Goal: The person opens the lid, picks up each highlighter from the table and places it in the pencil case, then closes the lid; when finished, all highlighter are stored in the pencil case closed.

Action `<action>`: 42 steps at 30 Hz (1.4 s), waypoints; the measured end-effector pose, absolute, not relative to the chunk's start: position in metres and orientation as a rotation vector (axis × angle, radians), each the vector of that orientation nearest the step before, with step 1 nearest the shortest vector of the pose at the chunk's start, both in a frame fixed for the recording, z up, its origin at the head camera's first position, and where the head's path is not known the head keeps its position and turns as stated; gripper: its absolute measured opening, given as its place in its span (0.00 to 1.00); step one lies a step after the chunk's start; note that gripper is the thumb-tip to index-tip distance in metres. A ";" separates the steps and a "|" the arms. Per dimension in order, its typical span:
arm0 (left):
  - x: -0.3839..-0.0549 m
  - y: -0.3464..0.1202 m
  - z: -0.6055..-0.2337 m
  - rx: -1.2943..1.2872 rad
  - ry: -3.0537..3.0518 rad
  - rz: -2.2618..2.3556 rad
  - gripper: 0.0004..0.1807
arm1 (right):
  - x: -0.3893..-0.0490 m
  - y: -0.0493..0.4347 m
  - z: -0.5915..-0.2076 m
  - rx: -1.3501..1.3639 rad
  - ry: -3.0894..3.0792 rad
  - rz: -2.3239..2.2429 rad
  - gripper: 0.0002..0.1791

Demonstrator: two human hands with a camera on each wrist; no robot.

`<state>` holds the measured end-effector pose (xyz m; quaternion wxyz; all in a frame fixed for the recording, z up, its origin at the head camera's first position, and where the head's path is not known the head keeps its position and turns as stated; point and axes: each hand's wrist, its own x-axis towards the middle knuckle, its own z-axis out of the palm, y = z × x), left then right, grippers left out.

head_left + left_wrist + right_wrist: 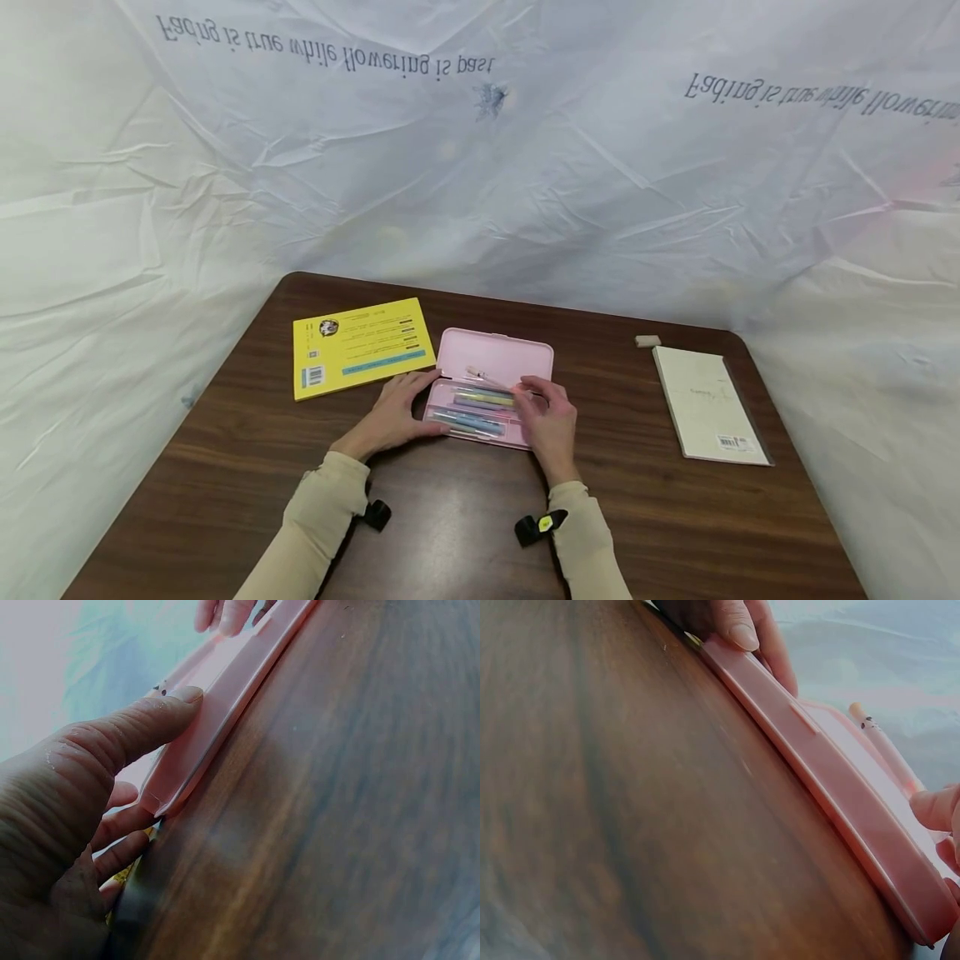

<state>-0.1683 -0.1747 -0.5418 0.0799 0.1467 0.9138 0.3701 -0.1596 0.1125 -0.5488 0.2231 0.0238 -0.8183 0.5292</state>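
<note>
A pink pencil case (495, 354) lies open on the table, its lid tipped back on the far side. Several pens (480, 398) in blue, yellow and other colours fill its tray. My left hand (393, 412) holds the case's left end; in the left wrist view the thumb (161, 724) lies over the front wall and the fingers reach round the end. Over the right part of the case, my right hand (551, 417) pinches a pale pen (889, 746) with dark spots and a peach-coloured end. The pen slants above the tray, its other end hidden by the fingers.
A yellow book (363, 346) lies left of the case. To the right are a white notepad (708, 404) with a barcode label and a small eraser (647, 341) behind it. White sheeting (480, 208) hangs round the brown wooden table (450, 517).
</note>
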 end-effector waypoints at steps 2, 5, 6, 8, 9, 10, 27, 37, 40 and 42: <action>-0.169 -0.175 -0.542 0.461 2.742 1.105 0.58 | -0.160 0.112 -0.550 0.089 -2.260 1.458 0.13; -0.169 -0.175 -0.542 0.494 2.752 1.109 0.57 | -0.160 0.111 -0.551 0.113 -2.279 1.456 0.13; -0.169 -0.175 -0.542 0.497 2.752 1.113 0.56 | -0.160 0.111 -0.551 0.122 -2.286 1.455 0.12; -0.169 -0.175 -0.542 0.498 2.752 1.122 0.56 | -0.160 0.111 -0.551 0.143 -2.309 1.448 0.12; -0.169 -0.175 -0.542 0.499 2.752 1.125 0.56 | -0.160 0.112 -0.551 0.155 -2.322 1.438 0.13; -0.169 -0.175 -0.542 0.499 2.754 1.127 0.56 | -0.159 0.112 -0.551 0.165 -2.337 1.427 0.13; -0.168 -0.175 -0.542 0.491 2.749 1.127 0.56 | -0.155 0.112 -0.549 0.212 -2.507 1.392 0.10; -0.168 -0.175 -0.543 0.485 2.744 1.132 0.57 | -0.154 0.112 -0.549 0.251 -2.513 1.396 0.11; -0.169 -0.175 -0.543 0.481 2.742 1.140 0.56 | -0.155 0.112 -0.550 0.260 -2.513 1.389 0.11; -0.169 -0.175 -0.543 0.483 2.743 1.140 0.56 | -0.155 0.112 -0.550 0.269 -2.508 1.390 0.11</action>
